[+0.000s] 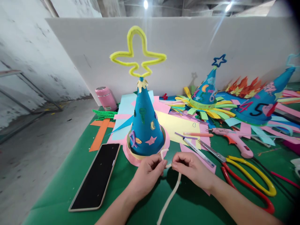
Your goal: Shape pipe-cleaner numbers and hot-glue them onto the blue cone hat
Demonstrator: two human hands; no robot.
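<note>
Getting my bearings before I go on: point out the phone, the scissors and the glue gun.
Phone [95, 178]: head view, on its dark screen.
Scissors [224, 158]: head view, near the pivot, between blades and handles.
Glue gun [236, 135]: head view, on its pink body.

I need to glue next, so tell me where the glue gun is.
Head view, right side: the pink glue gun lies just above the scissors, below the right-hand cone hats.

I see a phone [96, 177] on the green counter [58, 190], left of the left grip [150, 170]. Right of the right grip [193, 168]: scissors [222, 157], red and yellow handles. Marker [198, 152] just beyond same grip, pink glue gun [237, 138] farther right. Pink bottle [106, 98] beyond left grip, star-topped blue hat [205, 90] beyond right.
</note>
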